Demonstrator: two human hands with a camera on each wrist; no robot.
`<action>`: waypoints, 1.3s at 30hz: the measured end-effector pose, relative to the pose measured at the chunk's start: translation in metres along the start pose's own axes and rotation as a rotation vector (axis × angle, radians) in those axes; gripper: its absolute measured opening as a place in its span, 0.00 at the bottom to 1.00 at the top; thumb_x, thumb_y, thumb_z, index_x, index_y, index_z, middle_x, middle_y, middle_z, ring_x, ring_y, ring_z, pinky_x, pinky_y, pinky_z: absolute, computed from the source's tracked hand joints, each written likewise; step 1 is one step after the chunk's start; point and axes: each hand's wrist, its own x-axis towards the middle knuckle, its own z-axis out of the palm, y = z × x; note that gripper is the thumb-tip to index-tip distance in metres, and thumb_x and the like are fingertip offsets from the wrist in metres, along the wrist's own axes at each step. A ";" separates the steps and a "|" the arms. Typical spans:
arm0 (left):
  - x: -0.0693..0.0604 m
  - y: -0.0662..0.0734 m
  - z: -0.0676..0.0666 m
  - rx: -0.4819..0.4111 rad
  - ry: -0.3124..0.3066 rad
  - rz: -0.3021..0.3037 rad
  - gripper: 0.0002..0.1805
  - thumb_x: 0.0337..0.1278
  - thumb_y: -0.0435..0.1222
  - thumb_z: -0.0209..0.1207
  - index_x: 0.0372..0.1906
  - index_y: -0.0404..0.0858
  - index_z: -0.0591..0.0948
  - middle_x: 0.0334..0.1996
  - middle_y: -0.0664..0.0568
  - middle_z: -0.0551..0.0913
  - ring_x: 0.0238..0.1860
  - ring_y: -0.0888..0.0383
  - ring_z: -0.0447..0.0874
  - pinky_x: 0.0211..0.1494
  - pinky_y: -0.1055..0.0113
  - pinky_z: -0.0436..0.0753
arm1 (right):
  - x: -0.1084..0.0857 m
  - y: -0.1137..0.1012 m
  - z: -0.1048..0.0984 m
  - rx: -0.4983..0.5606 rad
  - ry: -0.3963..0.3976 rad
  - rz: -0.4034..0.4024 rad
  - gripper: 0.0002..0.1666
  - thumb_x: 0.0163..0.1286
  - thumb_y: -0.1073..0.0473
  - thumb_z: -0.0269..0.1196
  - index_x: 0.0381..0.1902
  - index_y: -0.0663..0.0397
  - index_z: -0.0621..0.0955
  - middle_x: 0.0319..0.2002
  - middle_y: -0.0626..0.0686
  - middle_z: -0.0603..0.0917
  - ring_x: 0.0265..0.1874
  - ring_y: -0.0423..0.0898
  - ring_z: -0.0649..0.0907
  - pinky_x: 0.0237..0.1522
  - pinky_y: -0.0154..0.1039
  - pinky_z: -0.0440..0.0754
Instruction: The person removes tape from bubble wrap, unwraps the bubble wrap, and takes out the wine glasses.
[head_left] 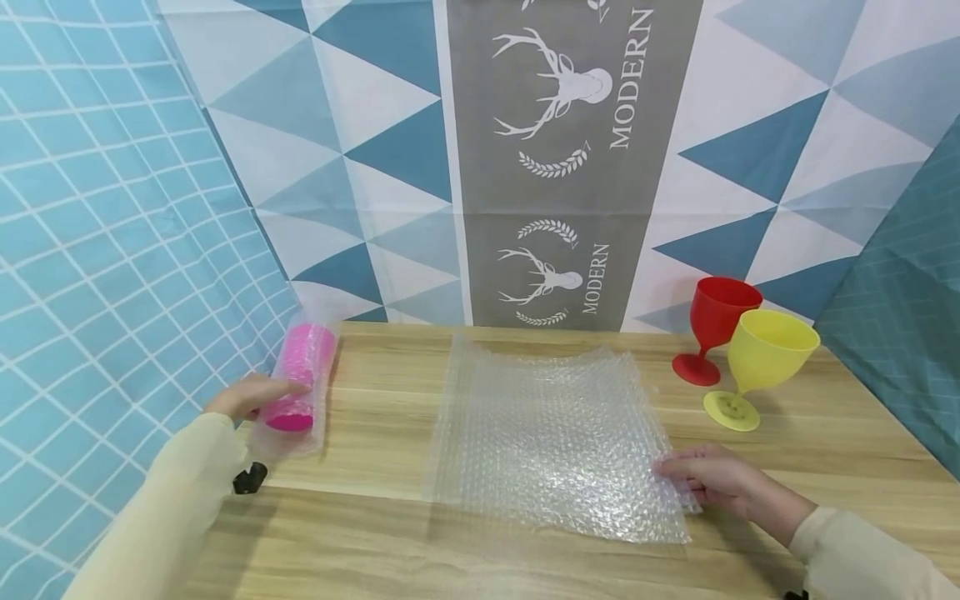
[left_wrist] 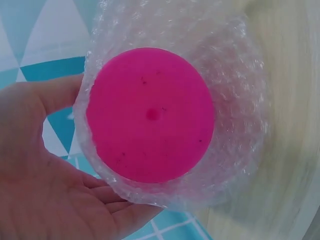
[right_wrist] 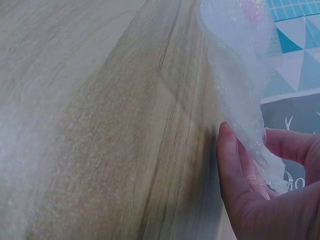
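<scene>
Wood table [head_left: 378, 417] helps, so just smooth the wrap [head_left: 551, 442] your right hand [head_left: 716, 479] pinches (left hand [head_left: 251, 397] grips the pink roll [head_left: 306, 354]).

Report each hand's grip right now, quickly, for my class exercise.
Left hand: closed, holding the pink cylinder through its bubble wrap.
Right hand: closed, pinching the edge of the clear sheet.
</scene>
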 end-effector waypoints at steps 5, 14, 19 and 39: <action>0.000 -0.002 0.005 -0.158 -0.011 0.004 0.49 0.64 0.59 0.45 0.68 0.19 0.52 0.67 0.25 0.60 0.64 0.34 0.66 0.65 0.47 0.74 | 0.000 0.001 0.000 0.013 -0.024 -0.027 0.14 0.66 0.55 0.62 0.44 0.59 0.83 0.28 0.40 0.85 0.30 0.34 0.83 0.36 0.31 0.84; 0.008 -0.004 0.012 -0.466 -0.122 0.040 0.50 0.68 0.54 0.40 0.70 0.20 0.30 0.71 0.20 0.39 0.73 0.29 0.44 0.76 0.44 0.55 | -0.001 0.001 -0.001 0.028 -0.053 -0.044 0.10 0.67 0.56 0.61 0.41 0.55 0.83 0.29 0.41 0.87 0.31 0.35 0.84 0.37 0.31 0.84; 0.012 0.001 0.018 -0.582 -0.127 0.078 0.47 0.69 0.52 0.41 0.72 0.23 0.34 0.66 0.27 0.58 0.65 0.44 0.68 0.73 0.53 0.68 | -0.002 0.001 -0.001 0.021 -0.042 -0.025 0.09 0.67 0.56 0.61 0.40 0.54 0.83 0.29 0.41 0.86 0.31 0.35 0.84 0.37 0.31 0.84; -0.029 0.097 0.047 -0.682 -0.091 0.227 0.37 0.68 0.46 0.49 0.69 0.24 0.53 0.35 0.63 0.77 0.36 0.71 0.80 0.44 0.77 0.82 | 0.000 0.006 0.000 0.032 -0.037 -0.039 0.06 0.66 0.57 0.61 0.38 0.52 0.82 0.28 0.40 0.86 0.29 0.34 0.84 0.35 0.30 0.83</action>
